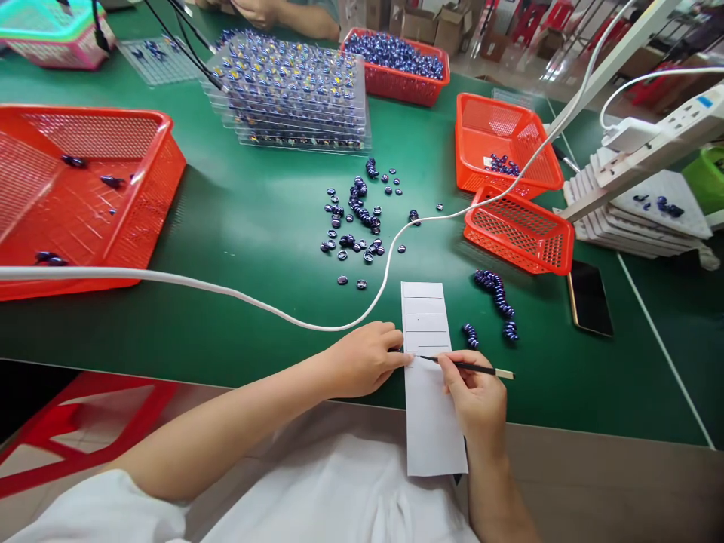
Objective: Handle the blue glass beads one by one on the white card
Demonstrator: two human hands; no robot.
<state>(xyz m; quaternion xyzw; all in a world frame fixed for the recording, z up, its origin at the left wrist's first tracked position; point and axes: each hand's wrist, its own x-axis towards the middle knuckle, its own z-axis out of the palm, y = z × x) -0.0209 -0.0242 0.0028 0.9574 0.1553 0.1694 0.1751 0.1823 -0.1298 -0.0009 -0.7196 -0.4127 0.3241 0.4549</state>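
Paper [434, 426], long ruled strip, slender pointed tool [482, 368], glossy beads [500, 297]

I have bright light, likely from overhead: a pale sheen on the green table [254, 219], glints on the beads [396, 57], soft shadow beside the left basket [151, 188]. Wide-angle stretch pulls the edges; the paper strip [434, 422] looks sharp, background cartons [419, 25] soft.

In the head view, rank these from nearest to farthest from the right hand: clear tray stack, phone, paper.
1. Paper: at the right hand, toward its left.
2. Phone: right of that hand, farther back.
3. Clear tray stack: far back, left.
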